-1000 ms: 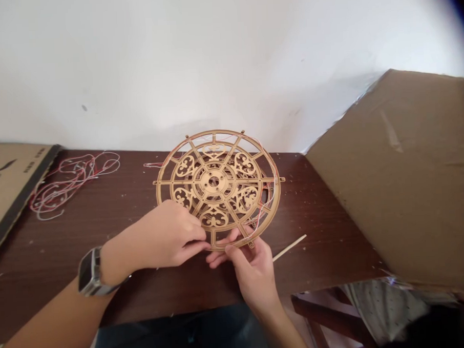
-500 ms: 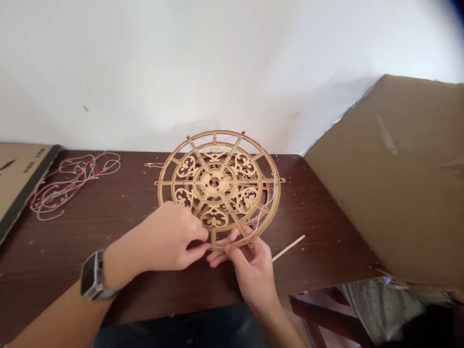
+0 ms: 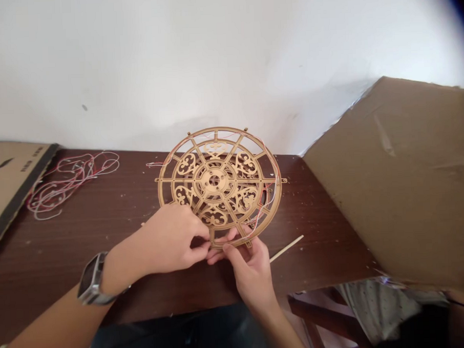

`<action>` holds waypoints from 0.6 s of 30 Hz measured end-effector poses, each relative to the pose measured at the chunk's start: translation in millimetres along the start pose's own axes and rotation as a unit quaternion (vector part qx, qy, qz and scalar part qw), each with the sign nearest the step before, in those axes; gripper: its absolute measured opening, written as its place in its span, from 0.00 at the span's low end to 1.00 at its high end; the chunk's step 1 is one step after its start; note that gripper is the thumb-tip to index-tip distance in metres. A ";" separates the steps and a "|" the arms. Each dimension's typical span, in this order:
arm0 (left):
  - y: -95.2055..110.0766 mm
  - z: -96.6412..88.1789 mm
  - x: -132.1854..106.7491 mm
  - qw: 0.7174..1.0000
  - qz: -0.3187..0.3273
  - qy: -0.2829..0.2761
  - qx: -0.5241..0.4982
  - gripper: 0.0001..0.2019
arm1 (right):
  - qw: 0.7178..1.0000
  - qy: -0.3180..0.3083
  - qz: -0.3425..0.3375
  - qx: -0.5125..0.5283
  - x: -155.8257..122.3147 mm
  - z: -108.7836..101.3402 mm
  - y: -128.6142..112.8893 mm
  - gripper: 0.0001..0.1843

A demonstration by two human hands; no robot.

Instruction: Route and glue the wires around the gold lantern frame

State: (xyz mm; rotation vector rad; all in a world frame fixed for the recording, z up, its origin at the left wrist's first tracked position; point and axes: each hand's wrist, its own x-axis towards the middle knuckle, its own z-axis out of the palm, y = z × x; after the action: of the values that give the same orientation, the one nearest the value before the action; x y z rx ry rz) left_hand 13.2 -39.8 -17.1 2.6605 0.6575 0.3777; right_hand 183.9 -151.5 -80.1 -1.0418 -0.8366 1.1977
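Note:
A round openwork wooden wheel (image 3: 216,183) with scroll-shaped cutouts and spokes is tilted up over the table, its near rim between my hands. Red and white wires (image 3: 275,185) run along its right rim, and a loop sticks out at the left. My left hand (image 3: 175,237), wearing a watch (image 3: 93,278), pinches at the near rim; its fingertips are partly hidden. My right hand (image 3: 251,268) grips the same rim just to the right, thumb on top and fingers underneath. A thin pale stick (image 3: 287,248) lies beside my right hand.
Tangled red and white wires (image 3: 69,183) lie on the brown table (image 3: 145,296) at the left, near a printed cardboard box (image 3: 17,178). A large cardboard piece (image 3: 405,187) stands at the right. Behind is a white wall (image 3: 196,57). Small scraps dot the tabletop.
The wheel's far rim has risen slightly in view. Both hands keep nearly the same place at the near rim, with only small shifts of the fingers and left wrist.

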 end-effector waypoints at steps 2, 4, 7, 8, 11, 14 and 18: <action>1.8 0.5 0.7 1.000 -0.020 -0.002 -0.010 0.11 | 1.000 0.002 0.001 -0.002 0.0 -0.5 -0.2 0.19; 1.6 0.7 0.3 1.000 -0.018 0.001 -0.016 0.10 | 1.000 0.009 0.001 -0.003 0.0 -1.2 0.3 0.20; -2.3 0.8 -1.7 1.000 0.017 0.014 -0.018 0.09 | 1.000 0.015 0.004 0.008 0.5 -1.7 1.8 0.22; -4.1 0.9 -2.5 0.999 0.030 0.018 -0.018 0.10 | 1.000 0.016 0.005 0.014 0.7 -1.7 2.3 0.22; -9.4 1.0 -4.3 0.998 0.052 0.020 -0.021 0.11 | 0.999 0.021 0.009 0.029 1.1 -1.6 3.6 0.23; -13.2 0.4 -5.0 0.997 0.067 0.023 -0.024 0.12 | 0.999 0.023 0.008 0.039 0.9 -1.7 4.3 0.22; -16.7 -0.7 -5.2 0.997 0.072 0.022 -0.034 0.11 | 0.999 0.020 0.010 0.042 0.2 -2.1 4.2 0.22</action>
State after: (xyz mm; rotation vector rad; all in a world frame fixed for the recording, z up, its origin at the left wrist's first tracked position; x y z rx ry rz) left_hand 2.0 -28.4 -24.3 2.6498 0.4575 0.4914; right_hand 184.5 -151.5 -84.8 -1.0047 -0.7405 1.2153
